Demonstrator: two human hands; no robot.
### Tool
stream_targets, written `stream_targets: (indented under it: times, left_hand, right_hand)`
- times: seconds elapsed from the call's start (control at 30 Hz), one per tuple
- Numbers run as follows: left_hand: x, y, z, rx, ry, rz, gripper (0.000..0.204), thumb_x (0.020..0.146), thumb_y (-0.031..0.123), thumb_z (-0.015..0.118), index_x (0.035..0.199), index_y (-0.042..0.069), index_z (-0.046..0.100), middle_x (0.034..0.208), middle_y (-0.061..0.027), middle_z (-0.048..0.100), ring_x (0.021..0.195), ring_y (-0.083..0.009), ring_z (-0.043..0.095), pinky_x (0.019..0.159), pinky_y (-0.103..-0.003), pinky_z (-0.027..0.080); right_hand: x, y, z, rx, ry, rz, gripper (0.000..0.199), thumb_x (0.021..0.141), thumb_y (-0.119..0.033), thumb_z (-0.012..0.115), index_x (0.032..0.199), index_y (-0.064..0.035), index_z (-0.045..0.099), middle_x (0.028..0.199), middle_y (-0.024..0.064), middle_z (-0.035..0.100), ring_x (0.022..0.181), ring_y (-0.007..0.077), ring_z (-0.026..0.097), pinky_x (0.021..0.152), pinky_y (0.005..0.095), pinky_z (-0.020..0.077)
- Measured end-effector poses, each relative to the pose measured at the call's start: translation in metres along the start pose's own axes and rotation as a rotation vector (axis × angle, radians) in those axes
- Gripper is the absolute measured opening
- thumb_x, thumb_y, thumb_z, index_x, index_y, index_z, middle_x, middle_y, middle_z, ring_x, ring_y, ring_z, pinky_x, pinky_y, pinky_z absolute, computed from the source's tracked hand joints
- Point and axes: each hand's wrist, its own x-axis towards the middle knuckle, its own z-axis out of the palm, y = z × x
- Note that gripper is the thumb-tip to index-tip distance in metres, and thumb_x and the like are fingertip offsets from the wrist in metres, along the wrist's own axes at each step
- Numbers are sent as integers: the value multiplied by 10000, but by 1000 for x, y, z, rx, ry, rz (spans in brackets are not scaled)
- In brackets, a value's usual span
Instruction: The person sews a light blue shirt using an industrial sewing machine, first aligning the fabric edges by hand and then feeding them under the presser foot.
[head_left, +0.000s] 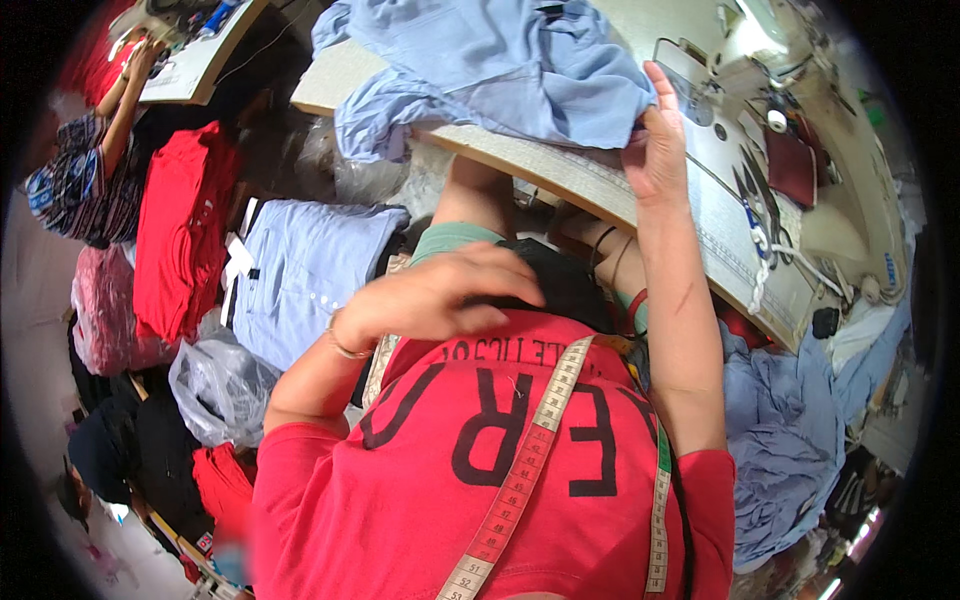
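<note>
A light blue garment (490, 75) lies bunched on the sewing table (590, 185), part of it hanging over the front edge. At its right end my right hand (660, 145) pinches the cloth's edge between thumb and fingers. My left hand (455, 290) is above my lap, close to my red shirt (420, 400). Its fingers stretch out, slightly blurred, with nothing seen in them. A measuring tape (530, 440) hangs down over my shirt.
Right of my right hand are a sewing machine (760, 45) and black scissors (765, 195). Folded blue shirts (300, 275) and red garments (185, 225) are piled at left. Crumpled blue cloth (785, 450) lies at lower right. Another person's arm (120, 110) shows far left.
</note>
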Motion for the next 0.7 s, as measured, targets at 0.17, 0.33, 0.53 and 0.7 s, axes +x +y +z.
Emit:
stream_targets:
  times: [0.17, 0.33, 0.53, 0.7]
  left_hand:
    - [71, 2, 33, 192, -298, 220, 263, 847, 105, 645, 1104, 50, 645, 1129, -118, 592, 1022, -318, 557, 896, -400, 446]
    - [88, -5, 36, 100, -353, 162, 265, 843, 113, 635, 1102, 61, 634, 1194, -114, 568, 1050, -296, 547, 920, -390, 433]
    - [88, -6, 57, 220, -388, 281, 335, 882, 129, 596, 1208, 50, 590, 1257, -149, 552, 1141, -338, 535, 958, -417, 428]
    - [82, 26, 6, -658, -176, -241, 331, 993, 225, 497, 1173, -40, 580, 1108, -171, 646, 1026, -284, 635, 851, -380, 518]
  right_hand:
    - [3, 2, -2, 1, -28, -2, 565, 834, 99, 502, 1364, -43, 366, 1160, 99, 579, 988, 171, 612, 862, 290, 507]
    - [1, 3, -5, -41, -40, -21, 545, 877, 36, 510, 1390, -43, 343, 1175, 87, 561, 992, 143, 609, 846, 270, 522]
    - [0, 1, 3, -38, -42, 17, 563, 860, 66, 478, 1396, -43, 342, 1152, 80, 571, 969, 139, 614, 821, 277, 529]
    - [-1, 2, 1, -8, -4, 9, 565, 854, 66, 441, 1400, -49, 346, 1118, 78, 580, 926, 141, 620, 787, 278, 528]
